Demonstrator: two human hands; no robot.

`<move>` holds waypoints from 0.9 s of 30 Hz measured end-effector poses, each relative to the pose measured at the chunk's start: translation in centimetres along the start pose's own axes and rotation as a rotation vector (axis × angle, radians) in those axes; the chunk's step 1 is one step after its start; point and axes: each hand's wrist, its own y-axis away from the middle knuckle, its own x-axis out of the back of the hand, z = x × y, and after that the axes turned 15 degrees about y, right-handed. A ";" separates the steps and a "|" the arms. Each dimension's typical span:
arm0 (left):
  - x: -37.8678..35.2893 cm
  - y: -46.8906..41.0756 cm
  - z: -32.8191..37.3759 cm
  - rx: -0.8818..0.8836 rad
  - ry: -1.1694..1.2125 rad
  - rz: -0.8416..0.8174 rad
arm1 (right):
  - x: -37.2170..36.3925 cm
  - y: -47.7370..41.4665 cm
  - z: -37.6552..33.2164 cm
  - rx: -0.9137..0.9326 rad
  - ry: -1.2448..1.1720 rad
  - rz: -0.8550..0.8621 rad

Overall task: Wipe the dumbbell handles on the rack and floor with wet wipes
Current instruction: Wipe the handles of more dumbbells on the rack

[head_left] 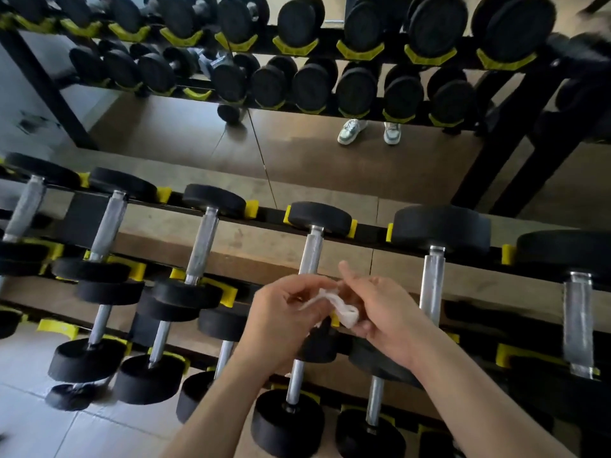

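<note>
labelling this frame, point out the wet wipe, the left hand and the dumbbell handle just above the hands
wet wipe (347, 316), head view, bunched white end
left hand (281, 320), head view, back of the hand
dumbbell handle (311, 251), head view, bare metal shaft above the hands

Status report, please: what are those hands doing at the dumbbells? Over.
Left hand, right hand: both pinch the wet wipe. Wipe off the dumbbell handles. Nothing in the way.

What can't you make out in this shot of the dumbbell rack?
- Head view: wet wipe, bunched between left hand and right hand, partly covered by their fingers.
- Middle handle: lower end hidden behind both hands.
- Far-right dumbbell: blurred, cut by the frame edge.
- Weight markings: too dark and blurred to read.
</note>
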 end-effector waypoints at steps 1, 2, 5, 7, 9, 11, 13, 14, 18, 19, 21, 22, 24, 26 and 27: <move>0.5 -0.6 -0.4 -0.011 -0.030 0.042 | 0.0 -0.4 0.0 -0.010 -0.055 -0.072; 1.0 -1.2 -0.7 -0.023 -0.056 0.082 | 0.1 -0.7 0.0 0.005 -0.051 -0.134; 2.2 -2.8 -1.7 -0.021 -0.070 0.110 | -0.5 -1.7 -0.2 0.109 0.312 -0.161; 2.5 -3.8 -2.2 0.092 0.058 0.050 | -1.4 -2.7 -0.6 0.140 0.498 0.051; 2.9 -4.8 -3.0 0.224 0.292 -0.012 | -1.7 -3.9 -0.5 0.134 0.432 0.235; 3.5 -6.0 -3.8 0.340 0.548 -0.061 | -1.8 -4.9 -0.2 0.106 0.245 0.256; 4.0 -7.6 -4.8 0.377 0.718 -0.050 | -1.9 -6.4 0.5 0.045 -0.019 0.313; 4.1 -8.4 -5.3 0.372 0.746 -0.007 | -2.1 -7.4 0.8 0.011 -0.151 0.372; 3.5 -11.9 -7.6 0.202 0.408 0.150 | -2.3 -12.3 1.7 -0.003 -0.251 0.702; 3.3 -12.7 -8.2 0.142 0.325 0.163 | -2.4 -13.4 1.7 0.025 -0.242 0.776; 3.0 -13.8 -9.4 0.034 0.159 0.204 | -2.7 -14.9 2.0 0.101 -0.123 0.933; 2.9 -14.2 -10.0 -0.035 0.032 0.237 | -3.1 -15.3 2.4 0.135 -0.001 0.996; 3.1 -14.4 -10.9 -0.287 -0.367 0.296 | -3.7 -15.3 3.6 0.232 0.302 1.019; 3.2 -14.1 -11.3 -0.463 -0.553 0.260 | -4.3 -15.0 4.6 0.328 0.583 1.005; 3.2 -13.9 -11.2 -0.458 -0.516 0.206 | -4.2 -15.0 4.8 0.371 0.667 1.035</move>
